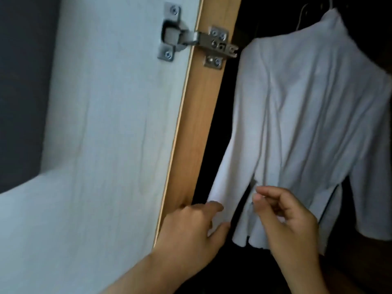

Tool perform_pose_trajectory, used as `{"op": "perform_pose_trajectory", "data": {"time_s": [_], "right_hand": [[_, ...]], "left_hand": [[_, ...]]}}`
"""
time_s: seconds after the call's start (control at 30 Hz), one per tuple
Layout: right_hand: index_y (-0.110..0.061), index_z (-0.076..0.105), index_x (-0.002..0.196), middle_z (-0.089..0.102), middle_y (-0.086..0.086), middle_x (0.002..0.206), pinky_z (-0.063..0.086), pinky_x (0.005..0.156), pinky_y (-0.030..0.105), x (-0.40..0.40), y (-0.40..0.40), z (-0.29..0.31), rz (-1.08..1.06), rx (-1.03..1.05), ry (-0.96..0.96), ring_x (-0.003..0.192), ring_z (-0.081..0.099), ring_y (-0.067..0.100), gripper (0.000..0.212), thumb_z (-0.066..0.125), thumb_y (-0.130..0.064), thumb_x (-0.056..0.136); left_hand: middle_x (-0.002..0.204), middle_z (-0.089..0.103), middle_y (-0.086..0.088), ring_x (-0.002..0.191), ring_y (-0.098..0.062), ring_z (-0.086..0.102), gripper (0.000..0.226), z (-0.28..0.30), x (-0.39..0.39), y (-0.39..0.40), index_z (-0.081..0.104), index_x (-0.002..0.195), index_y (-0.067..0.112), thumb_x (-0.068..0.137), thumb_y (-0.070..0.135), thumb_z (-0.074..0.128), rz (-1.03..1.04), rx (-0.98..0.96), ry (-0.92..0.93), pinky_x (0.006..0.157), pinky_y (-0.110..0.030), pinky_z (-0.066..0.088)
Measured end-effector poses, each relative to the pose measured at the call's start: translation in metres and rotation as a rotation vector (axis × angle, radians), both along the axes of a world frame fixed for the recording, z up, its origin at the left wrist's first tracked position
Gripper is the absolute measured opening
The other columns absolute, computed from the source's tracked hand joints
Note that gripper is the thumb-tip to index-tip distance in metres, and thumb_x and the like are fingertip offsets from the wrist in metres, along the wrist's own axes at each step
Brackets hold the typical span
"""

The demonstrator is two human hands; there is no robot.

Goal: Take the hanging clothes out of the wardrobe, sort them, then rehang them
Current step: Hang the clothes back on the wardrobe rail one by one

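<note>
A person's left hand (195, 225) pinches the sleeve end of a pale white shirt (301, 124), the right hand (284, 217) curled loosely just beside its hem. The creased shirt hangs above both on a hanger (301, 15) inside the dark wardrobe (203, 102), its door (110, 124) open beyond the left hand.

white top (297, 124) hanging, left hand (191, 232) pinching sleeve (220, 206)

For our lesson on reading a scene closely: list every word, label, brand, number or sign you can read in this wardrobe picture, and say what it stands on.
None can be read.
Hinge on the wardrobe door: only screws and slots show; any stamped marking is too blurred to tell.
White garment on its hanger: no tag or print shows.
Left hand and right hand: no text on them.
</note>
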State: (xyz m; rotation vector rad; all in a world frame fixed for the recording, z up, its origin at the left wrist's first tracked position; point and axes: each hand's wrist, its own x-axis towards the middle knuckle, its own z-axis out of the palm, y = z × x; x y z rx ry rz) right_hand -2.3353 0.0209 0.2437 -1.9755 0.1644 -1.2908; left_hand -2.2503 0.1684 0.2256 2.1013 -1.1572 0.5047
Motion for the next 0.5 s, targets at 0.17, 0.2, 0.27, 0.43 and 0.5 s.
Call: {"op": "perform_pose_trajectory", "data": {"time_s": [0.17, 0.2, 0.27, 0.43, 0.5], "right_hand": [[-0.032, 0.067, 0.08, 0.067, -0.017, 0.071, 0.043, 0.06, 0.007, 0.003, 0.086, -0.054, 0.123, 0.019, 0.072, 0.069, 0.063, -0.001, 0.014, 0.064, -0.045, 0.077], [-0.032, 0.067, 0.08, 0.067, -0.017, 0.071, 0.043, 0.06, 0.006, 0.005, 0.107, -0.065, 0.158, 0.025, 0.088, 0.069, 0.063, -0.001, 0.017, 0.062, -0.047, 0.075], [-0.033, 0.066, 0.08, 0.066, -0.018, 0.071, 0.043, 0.059, 0.006, 0.008, 0.141, -0.083, 0.22, 0.042, 0.13, 0.067, 0.062, -0.001, 0.007, 0.068, -0.04, 0.079], [-0.031, 0.066, 0.079, 0.064, -0.019, 0.067, 0.04, 0.056, 0.004, 0.025, 0.253, -0.128, 0.405, 0.063, 0.181, 0.06, 0.059, -0.002, 0.021, 0.057, -0.049, 0.073], [-0.033, 0.065, 0.079, 0.064, -0.019, 0.069, 0.039, 0.058, 0.002, 0.034, 0.306, -0.145, 0.484, 0.025, 0.216, 0.062, 0.059, -0.004, 0.018, 0.056, -0.047, 0.073]], "left_hand": [[0.103, 0.063, 0.016, 0.098, -0.007, 0.058, 0.066, -0.051, -0.01, 0.082, 0.042, 0.125, 0.044, 0.072, 0.07, 0.012, 0.137, 0.115, 0.063, 0.078, -0.021, 0.044], [0.102, 0.063, 0.017, 0.097, -0.005, 0.059, 0.056, -0.061, -0.011, 0.105, 0.043, 0.124, 0.044, 0.079, 0.07, 0.021, 0.137, 0.13, 0.103, 0.079, -0.021, 0.045], [0.098, 0.063, 0.02, 0.094, -0.001, 0.059, 0.043, -0.075, -0.011, 0.143, 0.046, 0.123, 0.046, 0.087, 0.065, 0.034, 0.163, 0.133, 0.175, 0.08, -0.019, 0.045], [0.081, 0.057, 0.026, 0.091, 0.001, 0.059, 0.047, -0.119, -0.013, 0.273, 0.05, 0.121, 0.047, 0.084, 0.068, 0.03, 0.38, 0.154, 0.252, 0.071, -0.014, 0.041], [0.064, 0.049, 0.029, 0.091, 0.002, 0.056, 0.059, -0.138, -0.018, 0.333, 0.058, 0.114, 0.045, 0.073, 0.072, 0.025, 0.483, 0.114, 0.29, 0.063, -0.012, 0.038]]}}
